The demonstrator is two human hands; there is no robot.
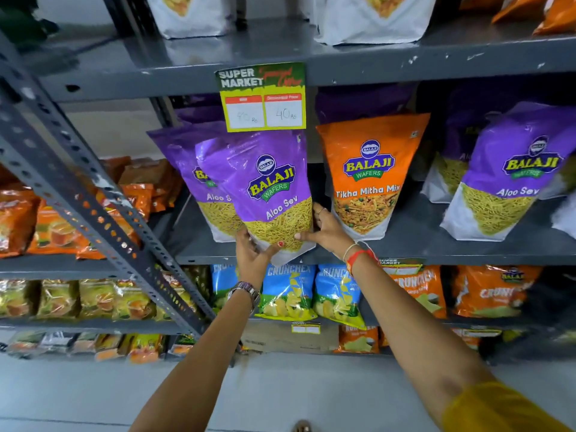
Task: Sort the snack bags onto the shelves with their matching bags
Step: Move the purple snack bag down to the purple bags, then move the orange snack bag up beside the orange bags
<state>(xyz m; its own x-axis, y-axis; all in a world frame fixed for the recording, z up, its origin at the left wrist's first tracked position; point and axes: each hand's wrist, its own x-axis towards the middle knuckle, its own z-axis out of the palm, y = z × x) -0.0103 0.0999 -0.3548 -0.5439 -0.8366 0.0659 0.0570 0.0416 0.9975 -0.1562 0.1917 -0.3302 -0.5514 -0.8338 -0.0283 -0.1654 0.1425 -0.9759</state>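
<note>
On the left, a slanted grey perforated shelf post point(93, 194) crosses in front of orange packets point(53, 226) on a neighbouring rack. Just right of it, a purple Aloo Sev bag point(184, 157) stands on the middle shelf point(405, 244), mostly covered by the held Aloo Sev bag point(265, 188) in front of it. That held bag is purple on top with a yellow-and-green Balaji Wafers logo, a band of fine yellow sev pictured lower down and a white base; it tilts to the right, its bottom corner hanging past the shelf's front edge. The left hand point(252, 257) grips its lower left corner, thumb across the front, while the right hand point(324, 232) is clamped on its lower right edge, fingers behind. A Super Market price tag point(261, 98) hangs from the shelf above, overlapping the bag's top. Just beside, to the right, stands an orange Tikha Mitha Mix bag point(371, 173), then another upright Aloo Sev pouch point(511, 176). Blue Crunchex bags point(290, 291) sit on the shelf below.
</note>
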